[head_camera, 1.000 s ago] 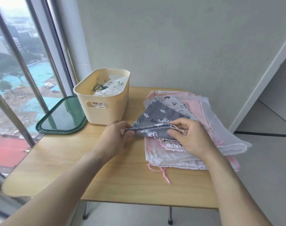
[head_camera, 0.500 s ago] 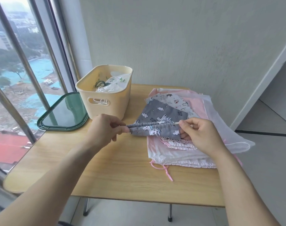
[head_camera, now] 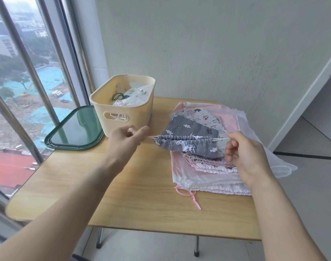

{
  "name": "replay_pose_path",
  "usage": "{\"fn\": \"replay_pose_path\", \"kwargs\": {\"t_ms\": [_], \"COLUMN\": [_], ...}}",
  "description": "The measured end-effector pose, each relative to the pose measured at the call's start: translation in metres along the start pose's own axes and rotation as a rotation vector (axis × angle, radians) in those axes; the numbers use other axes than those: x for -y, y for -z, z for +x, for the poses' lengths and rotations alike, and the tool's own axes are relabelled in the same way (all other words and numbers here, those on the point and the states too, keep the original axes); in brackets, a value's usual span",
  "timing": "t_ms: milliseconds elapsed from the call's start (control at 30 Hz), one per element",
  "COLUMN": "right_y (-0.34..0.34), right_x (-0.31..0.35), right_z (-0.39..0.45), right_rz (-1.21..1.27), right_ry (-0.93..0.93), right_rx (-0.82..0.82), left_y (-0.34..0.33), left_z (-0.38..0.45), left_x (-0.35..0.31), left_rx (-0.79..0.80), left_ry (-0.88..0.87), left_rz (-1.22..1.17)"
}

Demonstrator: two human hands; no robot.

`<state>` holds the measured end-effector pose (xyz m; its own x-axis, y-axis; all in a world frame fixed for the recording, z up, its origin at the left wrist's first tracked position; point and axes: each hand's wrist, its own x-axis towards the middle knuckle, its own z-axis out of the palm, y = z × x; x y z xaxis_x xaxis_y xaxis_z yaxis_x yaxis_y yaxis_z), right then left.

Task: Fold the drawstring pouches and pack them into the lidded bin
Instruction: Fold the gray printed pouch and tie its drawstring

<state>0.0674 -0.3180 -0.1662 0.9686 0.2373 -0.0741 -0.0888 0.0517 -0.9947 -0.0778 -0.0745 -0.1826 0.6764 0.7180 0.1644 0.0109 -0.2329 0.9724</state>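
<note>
Pulling outward on both drawstring ends, a person cinches a grey unicorn-print pouch (head_camera: 187, 142) above a stack of pouches (head_camera: 208, 166) on a wooden table (head_camera: 132, 194). The left hand (head_camera: 126, 140) pinches one cord end, the right hand (head_camera: 243, 151) the other. The gathered mouth runs left to right between the two grips, its body trailing toward the wall. The cream bin (head_camera: 121, 104) stands just beyond the left hand, its green lid (head_camera: 74, 130) beside it.
</note>
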Motion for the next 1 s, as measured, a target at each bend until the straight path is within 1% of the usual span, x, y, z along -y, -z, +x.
{"fn": "replay_pose_path", "kwargs": {"t_ms": [100, 167, 200, 300, 400, 500, 567, 633, 733, 800, 900, 1000], "right_y": [-0.004, -0.007, -0.009, -0.012, -0.013, -0.014, -0.016, -0.017, -0.014, -0.009, -0.003, -0.002], "right_x": [0.002, 0.003, 0.003, 0.006, 0.010, 0.011, 0.011, 0.010, 0.008, 0.007, 0.006, 0.007], "right_z": [-0.002, -0.004, -0.005, -0.010, -0.015, -0.018, -0.021, -0.021, -0.015, -0.009, -0.006, -0.009], "right_rz": [0.150, 0.227, 0.266, 0.426, 0.626, 0.800, 0.900, 0.950, 0.964, 0.906, 0.687, 0.444], "right_ry": [-0.010, -0.030, -0.052, -0.152, -0.231, -0.261, -0.300, -0.309, -0.291, -0.368, -0.450, -0.463], "right_rx": [0.049, 0.102, 0.126, 0.176, 0.216, 0.274, 0.323, 0.328, 0.290, 0.271, 0.284, 0.378], "left_y": [-0.010, -0.013, -0.015, -0.017, -0.019, -0.025, -0.027, -0.025, -0.019, -0.015, -0.011, -0.009], "left_z": [-0.003, -0.007, -0.009, -0.013, -0.015, -0.018, -0.019, -0.017, -0.013, -0.011, -0.009, -0.008], "left_x": [-0.011, -0.023, -0.027, -0.036, -0.031, -0.030, -0.031, -0.031, -0.029, -0.027, -0.022, -0.022], "left_rx": [0.055, 0.142, 0.194, 0.276, 0.318, 0.304, 0.269, 0.252, 0.220, 0.195, 0.201, 0.214], "left_ry": [-0.034, -0.037, -0.024, 0.037, 0.081, 0.134, 0.179, 0.238, 0.283, 0.330, 0.384, 0.396], "left_rz": [-0.361, -0.572, -0.628, -0.653, -0.606, -0.555, -0.597, -0.679, -0.753, -0.773, -0.657, -0.476]}}
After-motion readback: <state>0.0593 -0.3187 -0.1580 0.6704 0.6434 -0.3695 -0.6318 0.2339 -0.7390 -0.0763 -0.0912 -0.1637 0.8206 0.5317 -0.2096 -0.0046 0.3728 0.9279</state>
